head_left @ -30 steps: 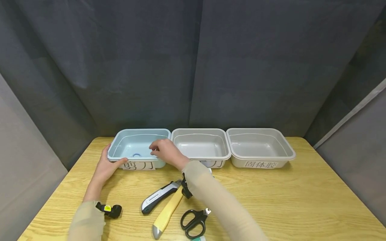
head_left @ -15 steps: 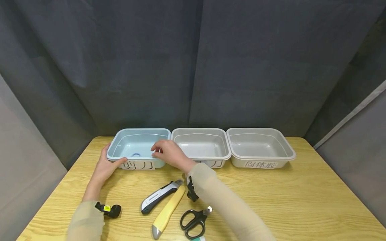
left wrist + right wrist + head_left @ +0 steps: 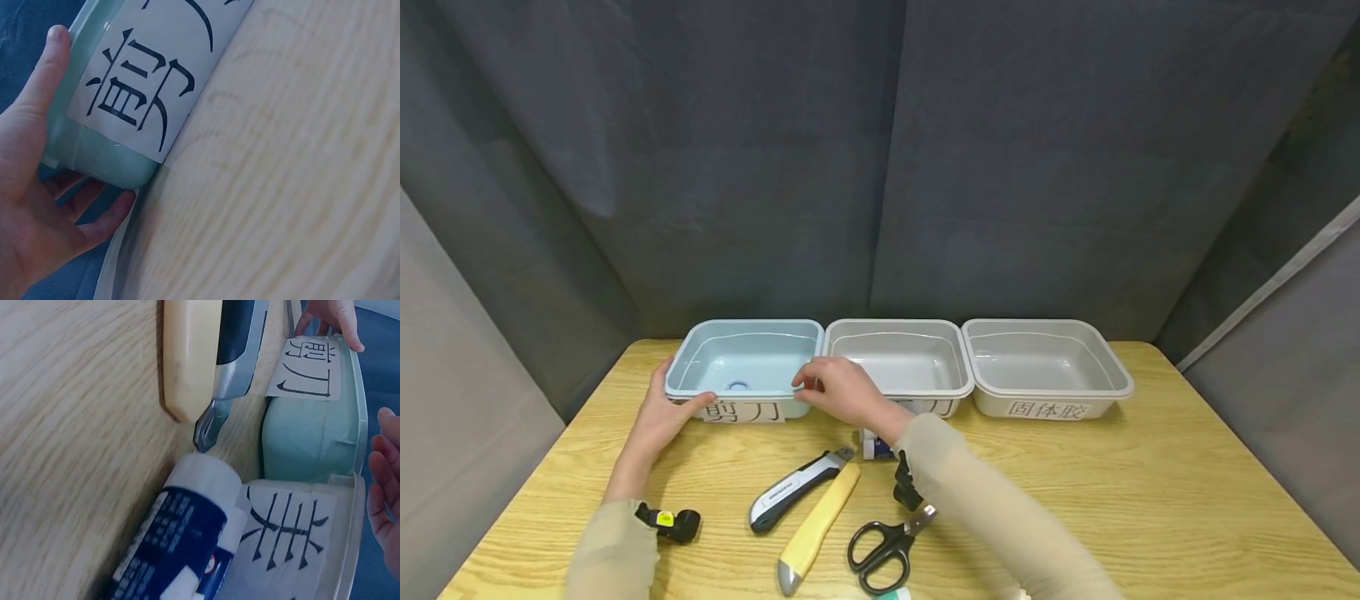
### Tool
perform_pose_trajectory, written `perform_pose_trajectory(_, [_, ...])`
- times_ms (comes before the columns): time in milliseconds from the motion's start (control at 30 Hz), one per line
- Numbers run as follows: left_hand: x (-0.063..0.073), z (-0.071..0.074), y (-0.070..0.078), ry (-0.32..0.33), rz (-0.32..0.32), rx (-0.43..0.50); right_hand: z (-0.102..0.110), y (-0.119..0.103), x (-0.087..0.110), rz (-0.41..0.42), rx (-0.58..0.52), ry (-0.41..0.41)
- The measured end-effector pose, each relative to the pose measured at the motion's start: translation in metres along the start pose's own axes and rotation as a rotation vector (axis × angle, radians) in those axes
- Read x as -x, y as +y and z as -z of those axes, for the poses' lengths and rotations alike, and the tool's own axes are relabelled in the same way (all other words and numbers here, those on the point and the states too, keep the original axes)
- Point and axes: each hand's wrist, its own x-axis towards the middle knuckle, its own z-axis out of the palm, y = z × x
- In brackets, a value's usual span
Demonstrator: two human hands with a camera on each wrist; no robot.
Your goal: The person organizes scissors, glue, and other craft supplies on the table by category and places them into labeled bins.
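Observation:
My left hand (image 3: 658,417) grips the left end of a light blue plastic bin (image 3: 752,340). Its thumb lies along the front rim, and the other fingers go round the end wall, as the left wrist view shows. A white paper label (image 3: 134,81) with black characters covers the bin's front. Over the bin's front right corner hovers my right hand (image 3: 842,387), fingers loosely bent and nothing between them. In the right wrist view, a small gap separates those fingers (image 3: 379,472) from the rim.
Two grey labelled bins, a middle one (image 3: 895,337) and a right one (image 3: 1045,337), continue the row. Nearer lie a grey-black utility knife (image 3: 797,490), a yellow utility knife (image 3: 820,525), black-handled scissors (image 3: 891,546) and blue-white glue sticks (image 3: 175,531). A green-and-white piece (image 3: 895,594) shows at the bottom edge.
My right hand has drawn back to the right, from over the blue bin to its corner. Its forearm shifted right too, uncovering the glue sticks and scissor blades. The left hand stays in place.

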Motion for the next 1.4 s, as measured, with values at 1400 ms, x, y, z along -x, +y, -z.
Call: perform_pose_trajectory(1400, [0.001, 0.001, 0.0, -0.005, 0.01, -0.013, 0.033, 0.036, 0.101, 0.235, 0.037, -0.182])
